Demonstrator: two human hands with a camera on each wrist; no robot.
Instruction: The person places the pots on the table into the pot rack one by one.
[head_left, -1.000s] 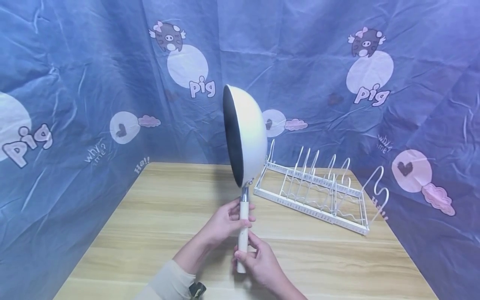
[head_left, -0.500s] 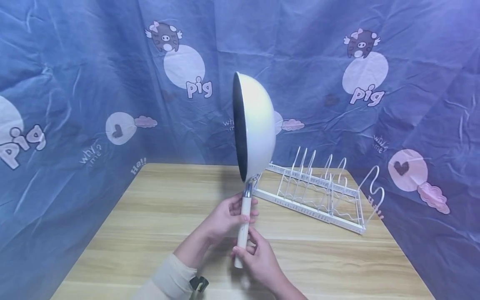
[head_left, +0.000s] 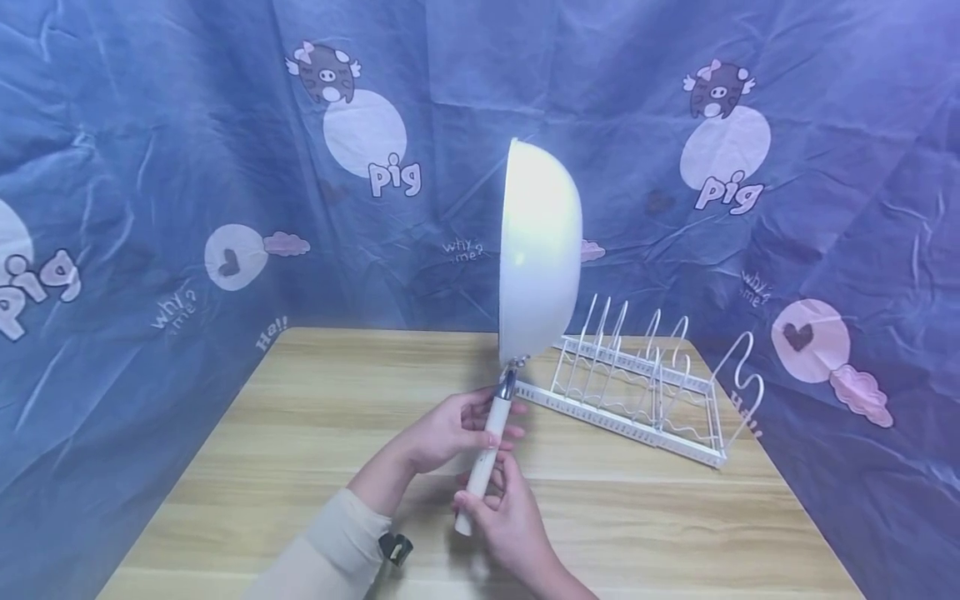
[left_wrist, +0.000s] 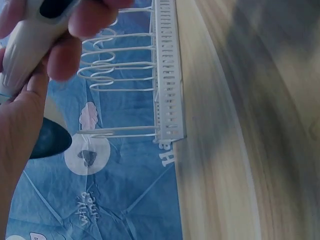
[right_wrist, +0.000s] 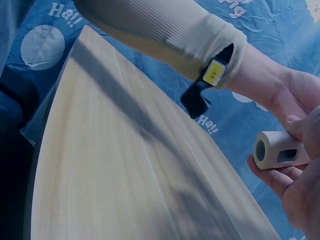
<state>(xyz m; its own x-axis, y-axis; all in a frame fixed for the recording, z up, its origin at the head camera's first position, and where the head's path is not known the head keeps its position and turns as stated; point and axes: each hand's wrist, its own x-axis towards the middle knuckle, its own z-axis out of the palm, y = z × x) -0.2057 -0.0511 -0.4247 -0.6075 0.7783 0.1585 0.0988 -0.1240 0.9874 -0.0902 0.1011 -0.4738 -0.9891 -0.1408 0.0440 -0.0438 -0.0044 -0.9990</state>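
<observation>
The pan [head_left: 542,250] hides one corner of the rack [head_left: 619,425]. The right wrist view's edge crops the right hand [right_wrist: 303,197].

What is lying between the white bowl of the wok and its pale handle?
A shiny metal neck lies between the white bowl and the pale handle; the head view shows this.
</observation>
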